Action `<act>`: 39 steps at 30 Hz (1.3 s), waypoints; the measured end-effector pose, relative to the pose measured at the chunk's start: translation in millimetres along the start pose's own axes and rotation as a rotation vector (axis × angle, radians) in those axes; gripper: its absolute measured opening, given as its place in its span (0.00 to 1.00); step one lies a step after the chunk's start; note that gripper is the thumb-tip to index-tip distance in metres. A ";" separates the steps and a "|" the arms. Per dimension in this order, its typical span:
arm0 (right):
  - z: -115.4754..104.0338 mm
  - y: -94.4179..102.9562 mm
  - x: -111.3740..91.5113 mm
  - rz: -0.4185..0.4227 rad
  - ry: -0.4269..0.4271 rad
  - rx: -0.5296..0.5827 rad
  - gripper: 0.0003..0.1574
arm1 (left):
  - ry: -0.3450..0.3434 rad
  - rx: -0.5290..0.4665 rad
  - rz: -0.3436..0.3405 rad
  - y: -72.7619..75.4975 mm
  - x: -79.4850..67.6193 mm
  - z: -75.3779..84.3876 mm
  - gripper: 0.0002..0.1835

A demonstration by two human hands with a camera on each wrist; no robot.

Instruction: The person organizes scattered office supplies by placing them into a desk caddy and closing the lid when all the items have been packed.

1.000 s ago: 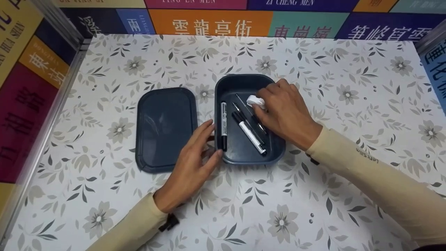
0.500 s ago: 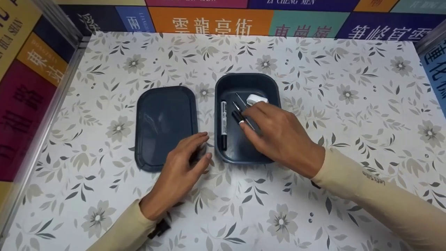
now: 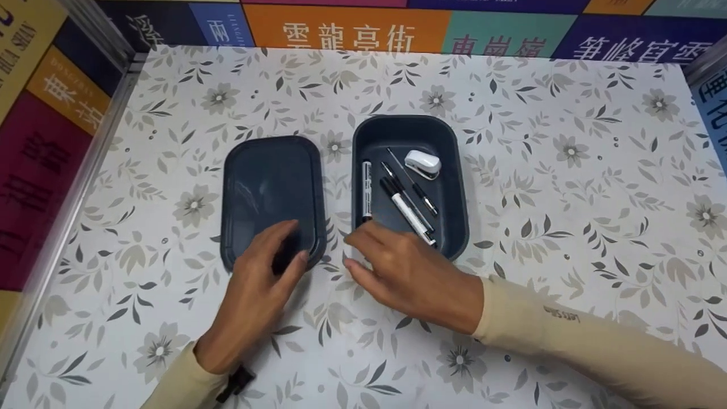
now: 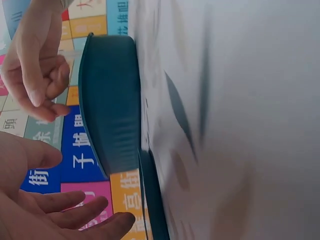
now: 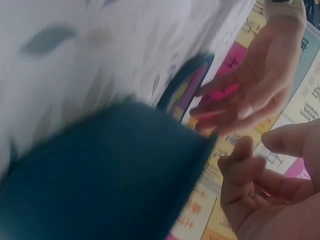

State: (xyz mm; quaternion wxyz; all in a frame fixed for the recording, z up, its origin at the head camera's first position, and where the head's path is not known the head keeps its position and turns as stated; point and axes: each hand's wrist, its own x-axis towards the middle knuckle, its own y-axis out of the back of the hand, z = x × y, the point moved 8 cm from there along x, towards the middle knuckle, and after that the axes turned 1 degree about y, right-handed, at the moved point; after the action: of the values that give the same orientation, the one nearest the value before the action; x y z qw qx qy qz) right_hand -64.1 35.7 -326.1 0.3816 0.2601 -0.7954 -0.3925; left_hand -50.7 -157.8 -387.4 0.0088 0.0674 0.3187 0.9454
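A dark blue box (image 3: pixel 409 130) stands uncovered on the table, with its matching lid (image 3: pixel 267 182) flat to its left. Inside the box lie a marker (image 3: pixel 367 190) along the left wall, a second marker (image 3: pixel 406 211) set aslant, two slim black pens beside that one, and a small white stapler (image 3: pixel 423 163) near the far right. My right hand (image 3: pixel 417 275), fingers bent and holding nothing, is above the box's near left corner and hides part of the left marker. Over the lid's near end is my left hand (image 3: pixel 250 298), fingers spread and holding nothing.
White floral cloth (image 3: pixel 568 187) covers the table. Panels with large printed characters (image 3: pixel 346 28) rise along the back edge and both sides.
My right hand has come away from the stapler and back across the pens to the box's near left corner. My left hand has drawn leftward from the box to above the lid.
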 end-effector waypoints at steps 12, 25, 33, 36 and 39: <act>-8.0 -53.0 -1.9 -0.099 -0.057 0.096 0.17 | 0.011 0.075 0.104 30.7 -7.0 -18.0 0.28; -5.6 -83.8 -2.6 -0.250 -0.213 -0.003 0.52 | 0.062 0.189 0.052 49.3 -8.0 -41.6 0.30; 2.1 -93.9 3.5 -0.273 -0.331 -0.103 0.53 | 0.170 0.287 0.006 56.1 -11.0 -61.8 0.34; 2.0 -97.8 8.2 -0.271 -0.332 -0.173 0.46 | 0.158 0.285 0.022 56.8 -11.6 -62.5 0.32; -0.2 -99.5 14.9 -0.233 -0.278 -0.242 0.27 | 0.152 0.267 0.025 56.3 -11.6 -63.3 0.29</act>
State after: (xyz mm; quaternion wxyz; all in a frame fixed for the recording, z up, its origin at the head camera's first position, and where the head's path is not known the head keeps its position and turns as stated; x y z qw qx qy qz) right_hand -61.2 -30.4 -401.9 0.2488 0.2458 -0.7521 -0.5586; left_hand -46.1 -241.4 -404.7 -0.0362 0.0002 0.4405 0.8970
